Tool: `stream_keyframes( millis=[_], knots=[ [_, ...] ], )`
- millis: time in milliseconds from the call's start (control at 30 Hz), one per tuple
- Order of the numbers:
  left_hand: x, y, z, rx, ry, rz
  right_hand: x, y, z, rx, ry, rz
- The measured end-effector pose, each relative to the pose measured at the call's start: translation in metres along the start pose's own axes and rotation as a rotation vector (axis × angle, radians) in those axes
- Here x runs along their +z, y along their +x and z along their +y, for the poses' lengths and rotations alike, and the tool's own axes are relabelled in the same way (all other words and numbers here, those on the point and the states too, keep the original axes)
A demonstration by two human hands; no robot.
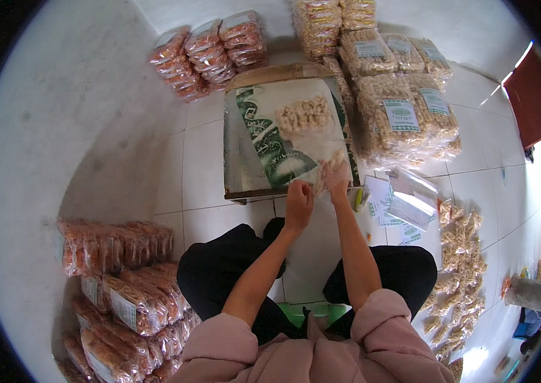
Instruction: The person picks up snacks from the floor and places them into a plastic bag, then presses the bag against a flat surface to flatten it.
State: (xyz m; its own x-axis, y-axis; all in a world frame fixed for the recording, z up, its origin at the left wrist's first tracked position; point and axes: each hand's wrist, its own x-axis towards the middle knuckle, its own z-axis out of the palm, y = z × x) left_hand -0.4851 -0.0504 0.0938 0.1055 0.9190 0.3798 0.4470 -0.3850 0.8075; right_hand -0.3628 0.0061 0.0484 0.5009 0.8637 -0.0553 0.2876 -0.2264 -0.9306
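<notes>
A low table (pixel 235 171) stands in front of me, with a white and green printed sheet (pixel 259 102) on its top. On the sheet lies a clear plastic bag (pixel 304 180) with a block of pale snack packets (pixel 304 115) at its far end. My left hand (pixel 299 203) is closed, pinching the bag's near edge. Right beside it, my right hand (pixel 335 177) reaches in at the bag's mouth, fingers round a small packet of pale snacks (pixel 330 159). Clear film partly covers those fingers.
Loose small snack packets (pixel 459 255) spread over the tiled floor at the right. Labels (pixel 379 191) and flat clear bags (pixel 413 199) lie beside the table. Filled bags are stacked at the far right (pixel 404 115), far left (pixel 210 54) and near left (pixel 133 300).
</notes>
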Motion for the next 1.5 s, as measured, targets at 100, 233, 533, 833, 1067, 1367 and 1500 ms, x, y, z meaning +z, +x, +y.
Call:
stream_keyframes(
  millis=[100,233,533,833,1067,1367,1500],
  knots=[
    [-0.001,-0.006,-0.004,-0.007,0.039,-0.034,0.022,0.015,0.006,-0.100,-0.003,0.241],
    [0.000,-0.009,-0.015,0.065,0.000,-0.113,0.040,0.021,-0.001,0.031,0.056,0.378],
    [-0.017,0.091,-0.083,-0.594,-0.624,0.089,0.050,-0.001,-0.050,0.155,0.731,-0.027],
    [0.011,0.094,-0.046,-0.689,-0.729,0.035,0.027,-0.004,-0.032,0.175,0.572,-0.281],
    [-0.001,0.094,-0.053,-0.682,-0.766,-0.115,0.034,-0.003,-0.038,0.219,0.683,-0.421],
    [-0.009,0.084,-0.059,-0.692,-0.754,0.029,0.052,-0.035,-0.047,0.239,1.131,-0.130],
    [0.009,0.083,-0.050,-0.742,-0.802,-0.026,0.082,0.015,0.029,0.312,1.013,-0.075]
  ],
)
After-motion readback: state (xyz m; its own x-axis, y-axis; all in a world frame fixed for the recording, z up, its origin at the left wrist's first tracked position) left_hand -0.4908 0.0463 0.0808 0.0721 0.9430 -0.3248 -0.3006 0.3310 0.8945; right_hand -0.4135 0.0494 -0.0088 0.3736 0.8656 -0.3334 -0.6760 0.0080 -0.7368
